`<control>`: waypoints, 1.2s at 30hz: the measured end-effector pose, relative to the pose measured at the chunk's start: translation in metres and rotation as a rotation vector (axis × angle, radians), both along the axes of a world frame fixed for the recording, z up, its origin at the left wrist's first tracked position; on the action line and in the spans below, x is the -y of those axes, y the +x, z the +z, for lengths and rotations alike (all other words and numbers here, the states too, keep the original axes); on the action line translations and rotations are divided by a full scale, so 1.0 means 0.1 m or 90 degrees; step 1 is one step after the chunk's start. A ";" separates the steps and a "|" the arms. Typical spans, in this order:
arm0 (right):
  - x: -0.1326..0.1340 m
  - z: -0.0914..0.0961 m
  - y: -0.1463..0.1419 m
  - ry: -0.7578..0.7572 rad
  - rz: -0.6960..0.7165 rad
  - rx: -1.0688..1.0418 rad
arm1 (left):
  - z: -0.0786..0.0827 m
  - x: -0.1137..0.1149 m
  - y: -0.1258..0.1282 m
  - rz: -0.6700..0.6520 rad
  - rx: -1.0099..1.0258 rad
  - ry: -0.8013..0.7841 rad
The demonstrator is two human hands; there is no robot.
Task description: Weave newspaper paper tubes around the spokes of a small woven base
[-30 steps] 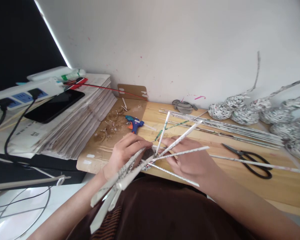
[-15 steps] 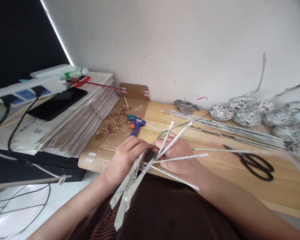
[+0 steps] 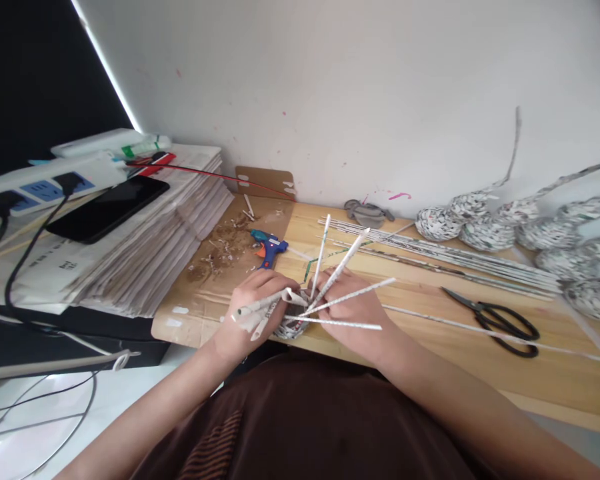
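Observation:
Between my hands is a small woven piece of rolled newspaper (image 3: 291, 328), with several paper tubes (image 3: 341, 267) sticking out of it toward the wall, the right and the left. My left hand (image 3: 255, 303) is closed around its left side, and folded tube ends lie across the back of that hand. On the far right side, my right hand (image 3: 350, 303) has its fingers curled in at the weave; its fingertips are partly hidden behind the tubes. A thin greenish paper strip (image 3: 307, 267) bends up beside the fingers. Another long paper tube (image 3: 455, 325) runs from under my right hand across the table.
A blue glue gun (image 3: 271, 248) lies on stained cardboard (image 3: 190, 303). Black scissors (image 3: 505, 323) and a bundle of paper tubes (image 3: 445, 257) rest at the right. Woven gourd shapes (image 3: 490, 230) stand by the wall. A newspaper stack (image 3: 180, 247) carries a phone (image 3: 109, 208) and power strip (image 3: 50, 183).
The woven piece has turned and tilted: the folded tube ends swung from pointing down toward my lap to lying over my left hand. The long tube at right dropped onto the scissors' handles.

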State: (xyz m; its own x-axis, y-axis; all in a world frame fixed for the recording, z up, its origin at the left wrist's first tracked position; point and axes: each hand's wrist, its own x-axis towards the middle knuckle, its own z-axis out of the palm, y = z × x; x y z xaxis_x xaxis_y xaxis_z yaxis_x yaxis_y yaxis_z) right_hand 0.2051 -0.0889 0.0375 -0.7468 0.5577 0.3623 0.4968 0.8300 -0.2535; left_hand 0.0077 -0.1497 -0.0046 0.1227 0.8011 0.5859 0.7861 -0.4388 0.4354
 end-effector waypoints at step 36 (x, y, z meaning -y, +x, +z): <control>0.04 -0.21 0.05 -0.295 -0.109 -0.354 | -0.11 -0.19 0.25 0.118 0.094 0.003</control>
State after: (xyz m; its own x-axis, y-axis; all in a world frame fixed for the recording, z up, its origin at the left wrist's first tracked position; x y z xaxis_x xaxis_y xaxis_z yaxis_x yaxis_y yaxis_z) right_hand 0.2104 -0.0931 0.0164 -0.4105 0.8374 0.3609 0.3052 0.4991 -0.8110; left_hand 0.0329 -0.1302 -0.0159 -0.1135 0.7990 0.5906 0.7809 -0.2958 0.5502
